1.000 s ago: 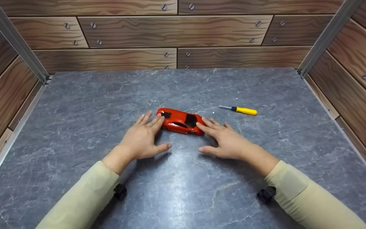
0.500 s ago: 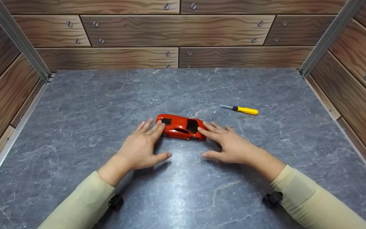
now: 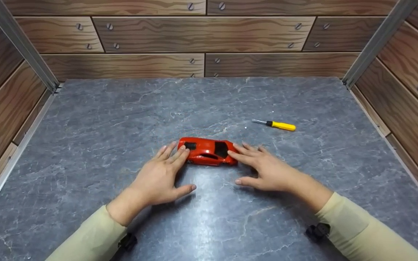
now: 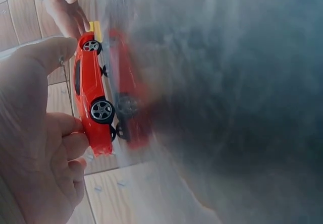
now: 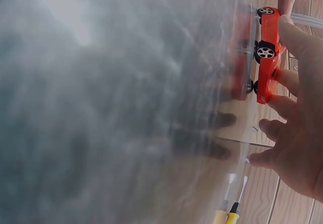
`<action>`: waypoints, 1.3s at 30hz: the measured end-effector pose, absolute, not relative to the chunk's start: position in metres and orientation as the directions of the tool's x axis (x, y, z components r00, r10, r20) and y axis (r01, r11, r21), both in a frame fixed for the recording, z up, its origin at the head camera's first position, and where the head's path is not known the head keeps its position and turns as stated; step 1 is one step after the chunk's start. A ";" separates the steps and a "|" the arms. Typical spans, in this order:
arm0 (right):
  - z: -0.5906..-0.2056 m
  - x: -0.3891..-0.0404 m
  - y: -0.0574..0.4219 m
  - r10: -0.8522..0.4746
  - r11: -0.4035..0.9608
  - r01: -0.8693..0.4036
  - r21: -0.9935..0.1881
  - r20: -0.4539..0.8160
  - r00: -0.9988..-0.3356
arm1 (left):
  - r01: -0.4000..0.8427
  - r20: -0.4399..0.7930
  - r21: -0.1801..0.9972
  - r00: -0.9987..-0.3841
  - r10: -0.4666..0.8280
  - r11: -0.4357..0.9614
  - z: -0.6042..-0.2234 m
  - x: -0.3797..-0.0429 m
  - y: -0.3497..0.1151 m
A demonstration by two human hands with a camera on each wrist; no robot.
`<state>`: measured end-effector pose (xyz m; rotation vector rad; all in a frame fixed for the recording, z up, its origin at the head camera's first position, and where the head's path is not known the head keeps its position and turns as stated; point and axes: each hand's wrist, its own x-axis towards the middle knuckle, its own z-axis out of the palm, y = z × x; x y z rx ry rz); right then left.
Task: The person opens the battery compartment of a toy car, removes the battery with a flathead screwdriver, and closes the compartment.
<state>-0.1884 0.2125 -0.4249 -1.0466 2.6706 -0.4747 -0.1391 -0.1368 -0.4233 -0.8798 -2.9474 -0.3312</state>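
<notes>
A red toy car (image 3: 206, 146) with black windows stands on its wheels on the grey marbled tabletop, lying crosswise in front of the person. The left hand (image 3: 162, 175) has its fingertips on the car's left end, beside a black panel, with the thumb stretched away. On the car's right end, near the dark windscreen, rest the fingertips of the right hand (image 3: 267, 166); its thumb points left, apart from the car. In the left wrist view the car (image 4: 92, 98) shows silver-spoked wheels and a reflection in the tabletop. The right wrist view shows the car (image 5: 268, 57) beside the spread right fingers.
A screwdriver (image 3: 281, 125) with a yellow handle lies behind and to the right of the car. Small whitish specks sit near its tip. Wood-patterned walls (image 3: 201, 34) with metal corner posts enclose the table (image 3: 122, 105) at the back and sides.
Both hands have drawn the car toward the person, their fingertips staying on its two ends. The screwdriver lies where it was.
</notes>
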 end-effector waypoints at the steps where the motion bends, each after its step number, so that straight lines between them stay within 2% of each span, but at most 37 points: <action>1: -0.425 -0.188 0.213 -0.691 0.690 -0.615 -0.381 -0.096 -0.716 | 0.551 0.109 0.190 -0.835 0.540 0.813 -0.423 -0.138 -0.137; 9: -0.425 -0.184 0.217 -0.710 0.671 -0.638 -0.377 -0.078 -0.700 | 0.573 0.129 0.166 -0.820 0.558 0.803 -0.425 -0.130 -0.138; 25: -0.426 -0.182 0.217 -0.717 0.661 -0.647 -0.379 -0.066 -0.694 | 0.561 0.137 0.180 -0.828 0.544 0.808 -0.428 -0.128 -0.139; 31: -0.427 -0.184 0.218 -0.702 0.662 -0.631 -0.404 -0.041 -0.711 | 0.570 0.194 0.201 -0.820 0.538 0.797 -0.428 -0.132 -0.139; 39: -0.428 -0.191 0.217 -0.684 0.615 -0.618 -0.490 0.058 -0.727 | 0.570 0.251 0.271 -0.820 0.515 0.775 -0.418 -0.143 -0.146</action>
